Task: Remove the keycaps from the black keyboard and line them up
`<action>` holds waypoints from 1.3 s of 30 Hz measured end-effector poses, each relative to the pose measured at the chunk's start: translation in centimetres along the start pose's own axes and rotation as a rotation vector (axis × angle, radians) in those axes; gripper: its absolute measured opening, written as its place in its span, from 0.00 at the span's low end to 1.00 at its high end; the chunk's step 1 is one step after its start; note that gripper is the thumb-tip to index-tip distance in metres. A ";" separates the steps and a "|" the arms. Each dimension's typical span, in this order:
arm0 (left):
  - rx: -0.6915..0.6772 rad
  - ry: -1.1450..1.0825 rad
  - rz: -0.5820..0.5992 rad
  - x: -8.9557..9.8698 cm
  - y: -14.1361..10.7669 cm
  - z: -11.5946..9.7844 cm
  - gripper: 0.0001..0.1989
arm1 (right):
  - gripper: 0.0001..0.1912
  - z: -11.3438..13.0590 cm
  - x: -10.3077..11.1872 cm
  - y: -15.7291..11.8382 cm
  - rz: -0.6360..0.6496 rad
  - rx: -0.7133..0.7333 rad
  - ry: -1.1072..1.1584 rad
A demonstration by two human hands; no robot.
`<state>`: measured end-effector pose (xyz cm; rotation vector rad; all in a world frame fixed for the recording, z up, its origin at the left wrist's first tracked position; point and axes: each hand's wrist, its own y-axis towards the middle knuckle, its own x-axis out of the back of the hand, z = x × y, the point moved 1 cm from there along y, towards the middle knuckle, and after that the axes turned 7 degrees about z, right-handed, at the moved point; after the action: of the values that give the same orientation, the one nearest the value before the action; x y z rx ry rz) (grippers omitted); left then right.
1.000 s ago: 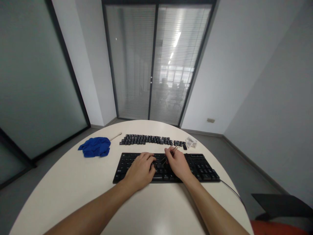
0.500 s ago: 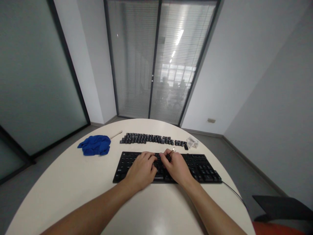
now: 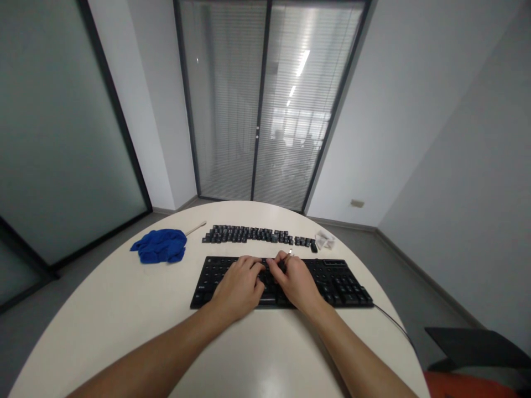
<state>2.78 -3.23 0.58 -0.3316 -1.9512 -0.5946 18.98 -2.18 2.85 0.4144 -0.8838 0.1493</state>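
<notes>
A black keyboard (image 3: 340,284) lies across the table in front of me. My left hand (image 3: 241,279) rests on its left-middle part, palm down, fingers bent over the keys and thumb apart from them. Close beside it, my right hand (image 3: 296,279) is closed in a pinch over the middle keys. A small tool with a shiny tip (image 3: 291,252) sticks out past its fingers; the rest is hidden, so its kind cannot be made out. Behind the keyboard, loose black keycaps (image 3: 232,234) are laid out in rows. The keys under both hands are largely covered.
A crumpled blue cloth (image 3: 161,246) lies at the left, with a thin pale-handled stick (image 3: 196,228) beside it. Clear plastic pieces (image 3: 324,240) sit right of the keycaps. The keyboard's cable (image 3: 394,320) runs off the right side of the round table (image 3: 124,309). A chair (image 3: 477,348) stands at right.
Both hands keep nearly the same place on the keyboard. The right fingers and the shiny tip have shifted slightly, and the whole view has moved a little.
</notes>
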 end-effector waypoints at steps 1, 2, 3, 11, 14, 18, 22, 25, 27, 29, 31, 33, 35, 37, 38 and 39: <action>0.000 -0.001 0.001 0.0 0.0 0.0 0.17 | 0.16 0.0 -0.1 0.0 -0.006 0.001 -0.002; 0.000 -0.003 0.001 0.0 0.0 0.0 0.17 | 0.16 0.0 -0.2 0.0 -0.011 0.000 -0.004; -0.002 -0.006 0.003 0.0 0.0 0.1 0.17 | 0.15 -0.1 -0.2 0.0 -0.016 -0.001 -0.006; 0.000 -0.004 0.007 -0.2 0.1 0.2 0.18 | 0.17 -0.4 -1.1 0.0 0.008 0.088 -0.159; -0.002 0.009 0.005 -0.1 0.1 0.1 0.17 | 0.16 -0.3 -1.3 -0.1 0.019 0.123 -0.218; 0.004 0.005 -0.006 0.0 0.1 0.1 0.17 | 0.16 0.2 -0.8 -0.2 0.000 0.133 -0.194; -0.002 -0.007 -0.010 0.1 0.0 0.0 0.17 | 0.15 0.3 0.6 -0.3 -0.093 0.141 -0.094; 0.002 -0.034 -0.037 0.1 -0.1 0.0 0.15 | 0.16 -0.3 1.3 -0.2 -0.155 0.133 -0.048; -0.004 -0.055 -0.045 0.1 -0.1 0.0 0.13 | 0.18 -0.9 1.4 -0.1 -0.161 0.091 -0.023; -0.026 -0.081 -0.032 0.0 0.0 0.1 0.12 | 0.20 -1.4 1.4 0.0 -0.140 0.056 0.015; -0.047 -0.110 -0.010 -0.1 0.1 0.3 0.12 | 0.21 -1.7 1.3 0.1 -0.119 0.039 0.057; -0.055 -0.138 0.011 -0.3 0.2 0.6 0.12 | 0.21 -1.9 1.2 0.2 -0.100 0.018 0.103; -0.051 -0.159 0.023 -0.4 0.3 0.8 0.12 | 0.21 -2.2 1.1 0.3 -0.079 -0.008 0.154; -0.043 -0.173 0.028 -0.4 0.4 1.0 0.12 | 0.21 -2.6 1.0 0.4 -0.066 -0.026 0.197; -0.041 -0.178 0.031 -0.4 0.5 1.1 0.12 | 0.22 -2.8 0.9 0.5 -0.068 -0.031 0.215; -0.040 -0.181 0.031 -0.4 0.5 1.1 0.12 | 0.22 -3.1 0.9 0.6 -0.075 -0.037 0.234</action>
<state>2.38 -2.22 -0.07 -0.4536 -2.1047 -0.6012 21.58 -0.42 1.93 0.3862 -0.6387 0.1098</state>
